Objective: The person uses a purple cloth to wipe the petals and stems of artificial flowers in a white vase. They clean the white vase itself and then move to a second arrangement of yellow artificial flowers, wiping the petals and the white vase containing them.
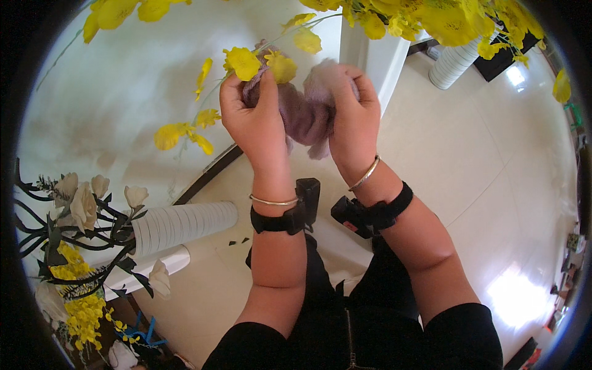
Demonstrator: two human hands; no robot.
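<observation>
A crumpled mauve cloth (303, 115) hangs between my two hands, a little blurred. My left hand (254, 106) pinches one end of it between thumb and fingers. The other end is gripped by my right hand (356, 106), with the fingers curled around it. Yellow artificial flowers (243, 64) on a thin stem cross in front of the cloth and the fingertips of my left hand, partly hiding them. Whether the fingers touch the petals I cannot tell.
More yellow blossoms (444, 21) spread overhead. At left, a ribbed white vase (185, 226) stands by white artificial roses (83, 208) on black stems. Another ribbed vase (455, 62) is at upper right. A white ledge (391, 60) borders the glossy tiled floor (499, 175).
</observation>
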